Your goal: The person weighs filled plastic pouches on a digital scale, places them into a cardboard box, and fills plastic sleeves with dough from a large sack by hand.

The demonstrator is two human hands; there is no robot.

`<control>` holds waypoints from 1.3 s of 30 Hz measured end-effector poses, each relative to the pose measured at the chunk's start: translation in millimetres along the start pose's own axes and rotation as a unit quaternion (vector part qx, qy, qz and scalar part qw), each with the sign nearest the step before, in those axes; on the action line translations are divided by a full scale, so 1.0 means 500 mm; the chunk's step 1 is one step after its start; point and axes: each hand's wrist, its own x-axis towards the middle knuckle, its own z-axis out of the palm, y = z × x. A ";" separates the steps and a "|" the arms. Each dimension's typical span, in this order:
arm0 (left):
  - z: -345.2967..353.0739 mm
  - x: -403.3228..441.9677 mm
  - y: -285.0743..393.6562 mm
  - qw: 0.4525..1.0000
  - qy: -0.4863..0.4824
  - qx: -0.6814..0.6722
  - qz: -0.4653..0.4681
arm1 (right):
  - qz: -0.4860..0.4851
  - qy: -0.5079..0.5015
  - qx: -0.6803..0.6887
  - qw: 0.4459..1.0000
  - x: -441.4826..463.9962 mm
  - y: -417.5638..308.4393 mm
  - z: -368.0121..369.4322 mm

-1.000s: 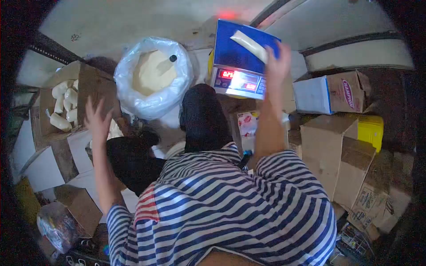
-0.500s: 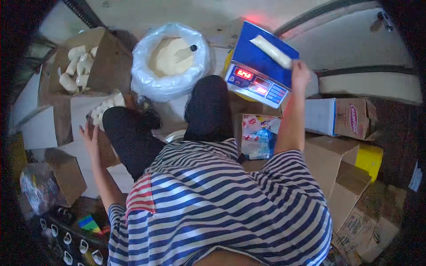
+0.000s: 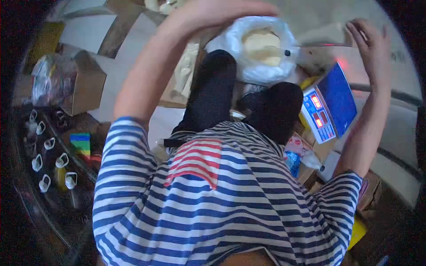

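Observation:
My left hand [image 3: 248, 8] is raised at the top edge, above the plastic-lined sack [image 3: 288, 37] of pale powder [image 3: 262, 46]. It is blurred and partly cut off, so its grip does not show. My right hand [image 3: 370, 40] is lifted beyond the blue digital scale [image 3: 339, 102], with fingers apart and nothing seen in them. Red digits glow on the scale's display [image 3: 315, 101], and its blue plate carries nothing. A dark-capped scoop or bottle [image 3: 287, 53] rests in the powder. The filled white tube-shaped packet is out of sight.
Several pale packets [image 3: 184, 71] lie left of my knees. A cardboard box [image 3: 88, 84] holding plastic-wrapped items stands at the left, above several bottles with white handles [image 3: 62, 159]. A box with colourful bags [image 3: 295, 148] sits right of my legs.
The view has turned, shifting the scene. My left hand has swung up from beside my knee to over the sack. My right hand has left the packet, which is gone from the scale.

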 end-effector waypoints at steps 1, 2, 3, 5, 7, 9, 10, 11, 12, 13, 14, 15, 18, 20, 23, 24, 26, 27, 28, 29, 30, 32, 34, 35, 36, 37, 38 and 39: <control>0.011 0.026 0.035 0.989 -0.007 0.068 -0.129 | 0.013 -0.007 0.163 0.987 0.023 -0.045 0.019; 0.009 0.032 0.053 0.958 -0.016 0.129 -0.257 | -0.111 0.032 -0.020 0.993 0.049 -0.096 0.038; -0.010 0.022 0.041 0.957 -0.008 0.134 -0.257 | -0.119 0.036 -0.017 0.992 0.080 -0.151 0.055; -0.036 -0.010 -0.022 0.960 -0.022 0.179 -0.213 | -0.128 0.018 0.063 0.990 0.142 -0.261 0.095; -0.049 -0.148 -0.130 0.964 0.059 0.169 -0.196 | -0.122 -0.047 0.151 0.980 0.142 -0.366 0.143; -0.077 -0.246 -0.161 0.945 0.140 0.123 -0.268 | -0.201 0.038 0.250 0.947 0.156 -0.435 0.253; -0.093 -0.290 -0.172 0.937 0.178 0.174 -0.243 | -0.278 0.150 0.301 0.900 0.178 -0.464 0.327; -0.101 -0.336 -0.180 0.925 0.215 0.221 -0.220 | -0.232 -0.084 0.138 0.959 0.192 -0.516 0.320; -0.106 -0.380 -0.191 0.907 0.247 0.234 -0.248 | -0.257 -0.047 0.150 0.953 0.184 -0.575 0.424; -0.112 -0.417 -0.203 0.887 0.278 0.248 -0.274 | -0.264 -0.093 0.131 0.951 0.185 -0.609 0.453; -0.118 -0.455 -0.210 0.884 0.280 0.250 -0.277 | -0.252 -0.124 0.152 0.948 0.182 -0.632 0.477; -0.125 -0.493 -0.221 0.858 0.287 0.253 -0.341 | -0.237 -0.155 0.174 0.943 0.179 -0.647 0.498; -0.134 -0.613 -0.302 0.819 0.333 0.234 -0.405 | -0.210 -0.055 0.246 0.944 0.155 -0.596 0.516; -0.132 -0.663 -0.364 0.810 0.367 0.209 -0.406 | -0.176 -0.066 0.280 0.942 0.137 -0.498 0.537; -0.130 -0.705 -0.451 0.757 0.399 0.129 -0.501 | -0.043 -0.136 0.276 0.951 0.077 -0.357 0.513; -0.136 -0.722 -0.491 0.747 0.405 0.132 -0.510 | -0.026 -0.145 0.237 0.960 0.051 -0.314 0.496; -0.140 -0.731 -0.556 0.703 0.447 0.110 -0.542 | 0.057 -0.174 0.271 0.945 -0.010 -0.241 0.484; -0.150 -0.736 -0.584 0.704 0.444 0.109 -0.544 | 0.084 -0.176 0.261 0.945 -0.034 -0.225 0.466; -0.156 -0.740 -0.610 0.700 0.424 0.137 -0.558 | 0.112 -0.179 0.250 0.945 -0.058 -0.210 0.445; -0.155 -0.742 -0.629 0.697 0.402 0.163 -0.571 | 0.117 -0.182 0.247 0.945 -0.089 -0.184 0.438; -0.157 -0.718 -0.624 0.699 0.398 0.160 -0.572 | 0.152 -0.190 0.233 0.942 -0.120 -0.162 0.433; -0.161 -0.673 -0.611 0.603 0.376 0.190 -0.677 | 0.189 -0.198 0.213 0.938 -0.152 -0.133 0.422; -0.157 -0.757 -0.705 0.624 0.400 0.196 -0.642 | 0.238 -0.196 0.241 0.920 -0.157 -0.124 0.402; -0.159 -0.786 -0.733 0.640 0.426 0.204 -0.606 | 0.239 -0.193 0.242 0.920 -0.160 -0.118 0.400; -0.161 -0.787 -0.732 0.629 0.380 0.254 -0.629 | 0.238 -0.188 0.239 0.922 -0.159 -0.109 0.402; -0.165 -0.793 -0.727 0.629 0.381 0.257 -0.627 | 0.237 -0.183 0.237 0.924 -0.159 -0.102 0.405; -0.172 -0.814 -0.731 0.636 0.334 0.294 -0.631 | 0.236 -0.181 0.239 0.924 -0.155 -0.104 0.407; -0.175 -0.827 -0.734 0.641 0.286 0.328 -0.632 | 0.193 -0.164 0.215 0.943 -0.146 -0.105 0.407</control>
